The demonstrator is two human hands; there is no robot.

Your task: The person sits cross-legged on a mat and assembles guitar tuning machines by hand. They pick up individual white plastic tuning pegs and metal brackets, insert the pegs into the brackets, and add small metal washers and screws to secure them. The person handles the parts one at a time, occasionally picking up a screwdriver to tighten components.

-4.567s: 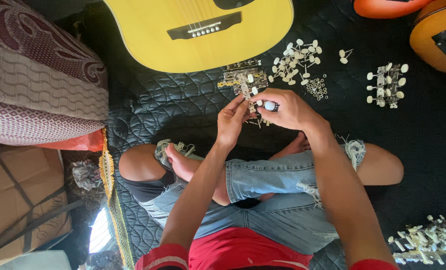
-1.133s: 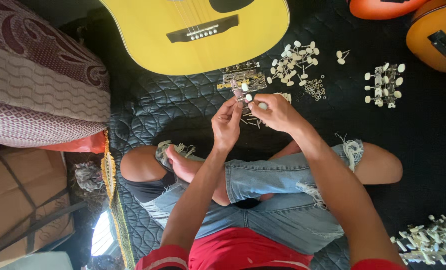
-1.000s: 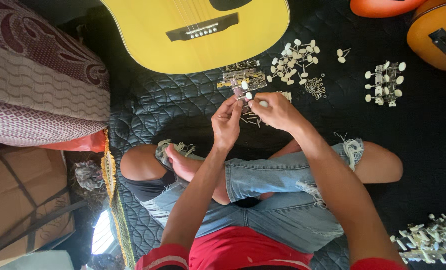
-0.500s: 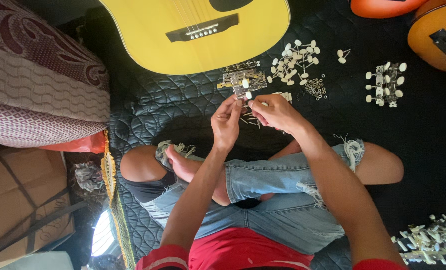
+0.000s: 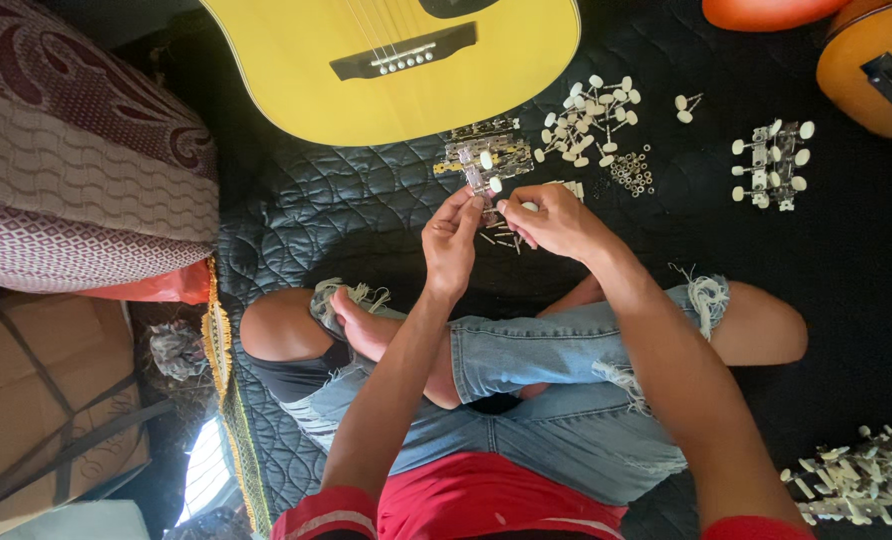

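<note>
I sit cross-legged on a dark quilted mat [image 5: 316,215]. My left hand [image 5: 451,240] and my right hand [image 5: 551,220] meet just above my knees and pinch a small metal tuning-peg strip [image 5: 482,183] with white knobs between their fingertips. Directly beyond the strip lies a small stack of similar metal tuner plates [image 5: 486,150]. A yellow acoustic guitar [image 5: 396,60] lies beyond those. To the right of the plates is a loose heap of white-knobbed tuning pegs [image 5: 586,120] and a cluster of tiny metal washers [image 5: 629,170].
More tuner sets lie at the far right [image 5: 771,165] and lower right [image 5: 851,480]. Another orange guitar body [image 5: 881,60] sits at the top right. A patterned cushion [image 5: 76,150] and a cardboard box [image 5: 41,400] stand on the left.
Both hands have stayed together over the same spot; the fingers shifted slightly on the small tuner strip, which now sticks up between the fingertips.
</note>
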